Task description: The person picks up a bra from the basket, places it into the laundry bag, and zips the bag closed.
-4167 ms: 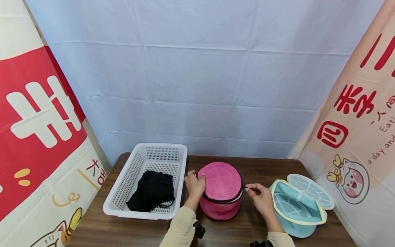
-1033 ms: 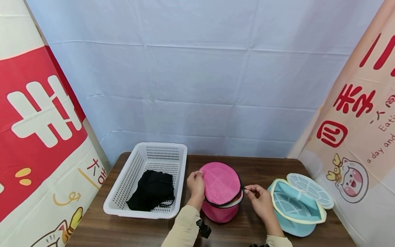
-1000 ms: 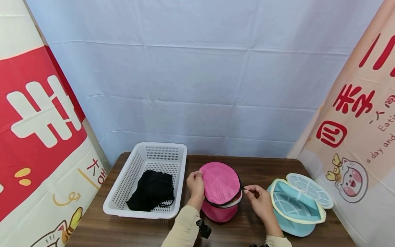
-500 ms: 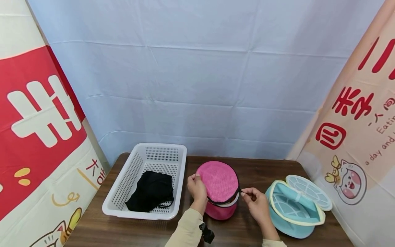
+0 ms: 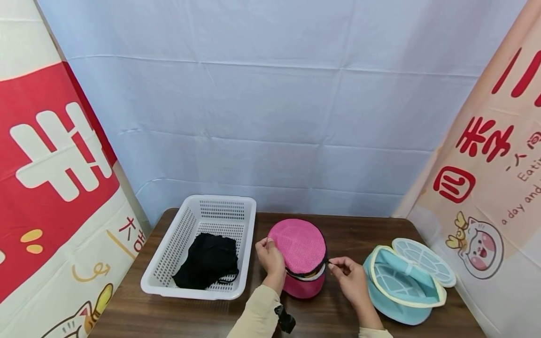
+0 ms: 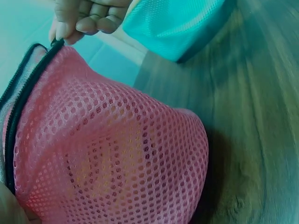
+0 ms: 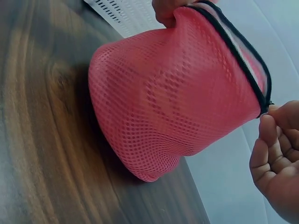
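Observation:
A round pink mesh laundry bag stands on the table, its lid lifted from the body along the front. Through that gap something pale shows; its kind is unclear. My left hand pinches the bag's rim at the left. At the opposite side my right hand pinches the end of the black zipper, thumb against fingertips. In the left wrist view, patterned contents show faintly through the pink mesh. Only part of my left hand appears in the right wrist view.
To the left, a white plastic basket holds a black cloth item. A light-blue mesh bag with yellow trim stands at the right, lid folded back. All rest on a dark wooden table; a pale cloth hangs behind.
The gap under the pink bag's lid has widened along the front, and the bag has shifted a little left. My right hand has moved slightly left with the zipper end; the left still pinches the rim.

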A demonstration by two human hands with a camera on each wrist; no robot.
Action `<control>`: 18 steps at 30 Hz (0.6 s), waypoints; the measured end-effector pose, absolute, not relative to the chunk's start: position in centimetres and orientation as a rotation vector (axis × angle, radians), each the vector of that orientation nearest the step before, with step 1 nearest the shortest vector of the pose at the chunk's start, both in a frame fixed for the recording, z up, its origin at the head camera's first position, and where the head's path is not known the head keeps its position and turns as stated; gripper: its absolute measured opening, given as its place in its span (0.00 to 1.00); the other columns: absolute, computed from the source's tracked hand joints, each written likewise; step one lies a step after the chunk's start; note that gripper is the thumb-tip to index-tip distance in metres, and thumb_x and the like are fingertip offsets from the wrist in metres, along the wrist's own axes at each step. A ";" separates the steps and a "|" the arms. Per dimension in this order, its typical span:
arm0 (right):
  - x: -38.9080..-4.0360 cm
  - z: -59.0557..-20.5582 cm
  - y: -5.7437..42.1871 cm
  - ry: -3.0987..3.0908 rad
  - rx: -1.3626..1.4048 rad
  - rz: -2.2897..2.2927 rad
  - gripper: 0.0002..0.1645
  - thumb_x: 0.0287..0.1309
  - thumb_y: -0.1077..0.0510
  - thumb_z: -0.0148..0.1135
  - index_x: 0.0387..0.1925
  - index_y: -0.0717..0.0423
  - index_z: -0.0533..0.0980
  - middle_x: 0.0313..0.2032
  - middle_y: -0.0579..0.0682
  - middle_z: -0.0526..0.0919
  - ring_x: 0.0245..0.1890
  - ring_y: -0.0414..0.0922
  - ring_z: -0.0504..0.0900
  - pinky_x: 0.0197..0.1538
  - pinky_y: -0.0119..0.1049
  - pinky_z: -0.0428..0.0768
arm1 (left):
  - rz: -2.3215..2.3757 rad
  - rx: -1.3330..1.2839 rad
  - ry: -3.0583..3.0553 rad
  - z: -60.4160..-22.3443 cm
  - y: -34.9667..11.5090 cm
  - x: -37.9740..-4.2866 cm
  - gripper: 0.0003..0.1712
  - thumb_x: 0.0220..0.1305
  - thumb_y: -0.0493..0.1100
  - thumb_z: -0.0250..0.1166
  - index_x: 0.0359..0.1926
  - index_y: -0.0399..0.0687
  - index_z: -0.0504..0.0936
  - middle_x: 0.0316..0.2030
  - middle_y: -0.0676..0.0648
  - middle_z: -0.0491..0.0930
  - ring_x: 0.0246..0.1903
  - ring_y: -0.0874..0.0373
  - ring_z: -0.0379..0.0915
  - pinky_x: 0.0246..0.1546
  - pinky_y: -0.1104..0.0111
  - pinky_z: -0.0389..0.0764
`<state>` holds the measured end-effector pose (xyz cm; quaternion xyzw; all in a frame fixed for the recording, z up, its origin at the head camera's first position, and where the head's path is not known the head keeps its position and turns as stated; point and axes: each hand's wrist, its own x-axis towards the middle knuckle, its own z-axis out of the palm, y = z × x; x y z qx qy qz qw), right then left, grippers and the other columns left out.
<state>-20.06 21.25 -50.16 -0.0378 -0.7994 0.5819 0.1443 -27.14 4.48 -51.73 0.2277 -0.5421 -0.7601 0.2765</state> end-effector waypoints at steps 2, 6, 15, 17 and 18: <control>-19.7 -49.6 20.9 -2.317 -0.108 1.698 0.04 0.52 0.72 0.62 0.32 0.69 0.78 0.26 0.56 0.80 0.23 0.39 0.77 0.25 0.29 0.74 | -2.040 0.621 -1.455 -51.7 4.4 -27.1 0.02 0.66 0.33 0.53 0.35 0.37 0.70 0.36 0.38 0.76 0.40 0.48 0.71 0.43 0.59 0.69; -18.8 -48.1 20.2 -2.309 -0.093 1.720 0.03 0.52 0.74 0.60 0.32 0.72 0.77 0.26 0.60 0.80 0.23 0.41 0.77 0.25 0.30 0.74 | -2.037 0.626 -1.475 -51.7 4.3 -27.2 0.03 0.66 0.34 0.53 0.36 0.36 0.70 0.37 0.38 0.76 0.40 0.48 0.71 0.43 0.59 0.69; -18.3 -47.2 20.0 -2.301 -0.082 1.699 0.04 0.52 0.74 0.60 0.32 0.72 0.77 0.25 0.61 0.79 0.22 0.40 0.77 0.24 0.29 0.73 | -2.048 0.595 -1.721 -51.7 3.1 -26.7 0.06 0.66 0.36 0.54 0.37 0.36 0.71 0.36 0.39 0.74 0.39 0.47 0.70 0.42 0.57 0.69; -18.4 -47.5 20.3 -2.311 -0.105 1.697 0.04 0.51 0.74 0.61 0.32 0.72 0.78 0.25 0.60 0.80 0.22 0.40 0.77 0.24 0.29 0.73 | -2.030 0.579 -1.830 -51.6 2.6 -26.5 0.06 0.66 0.37 0.55 0.36 0.36 0.72 0.33 0.40 0.73 0.37 0.48 0.69 0.40 0.57 0.68; -18.5 -47.8 20.5 -2.316 -0.121 1.702 0.04 0.51 0.74 0.61 0.32 0.71 0.78 0.26 0.59 0.80 0.22 0.39 0.76 0.24 0.29 0.72 | -2.020 0.574 -1.878 -51.6 2.4 -26.4 0.07 0.65 0.38 0.55 0.35 0.36 0.72 0.31 0.41 0.72 0.35 0.49 0.68 0.39 0.57 0.68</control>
